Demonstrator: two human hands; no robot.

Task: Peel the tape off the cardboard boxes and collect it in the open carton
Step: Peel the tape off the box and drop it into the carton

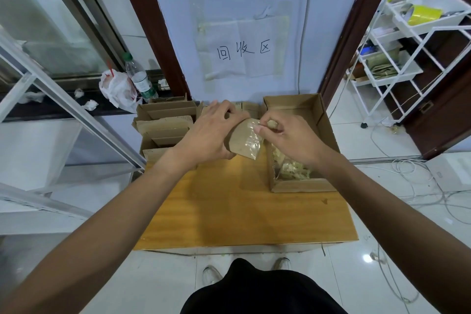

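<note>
My left hand (212, 132) grips a small brown cardboard box (238, 141) above the far part of the wooden table (242, 211). A strip of clear tape (252, 140) lies across the box's right end, partly lifted. My right hand (290, 139) pinches the upper end of that tape between thumb and fingers. Just right of the hands stands the open carton (321, 120), with a heap of crumpled peeled tape (293, 169) in its near end. Several flattened and open cardboard boxes (165, 125) are stacked at the table's far left.
A handwritten paper sign (242, 51) is taped to the wall behind the table. A plastic bottle (140, 79) and a white bag (117, 89) sit on the ledge at left. A white wire rack (397, 53) stands at right, with cables (413, 168) on the floor.
</note>
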